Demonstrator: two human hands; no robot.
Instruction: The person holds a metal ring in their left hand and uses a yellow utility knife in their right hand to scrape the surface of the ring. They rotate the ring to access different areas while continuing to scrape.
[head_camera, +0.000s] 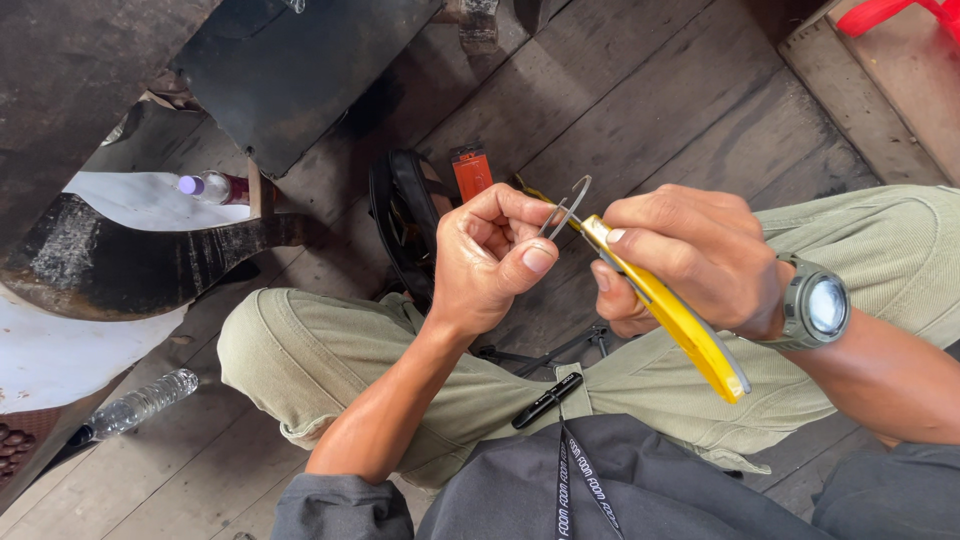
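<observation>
My left hand (490, 262) pinches a thin curved strip of metal (570, 203) between thumb and fingers. My right hand (690, 255) grips a tool with a yellow handle (690, 330), its front end meeting the strip at about the middle of the view. A grey watch (815, 305) sits on my right wrist. Both hands hover above my knees in light green trousers (320, 360), over a dark wooden plank floor (640, 90).
A black sandal (400, 215) and an orange tool (471, 172) lie on the floor beyond my hands. Black metal tools (550, 352) lie between my legs. A clear plastic bottle (140, 403) lies at lower left; another bottle with a purple cap (205, 186) sits at left.
</observation>
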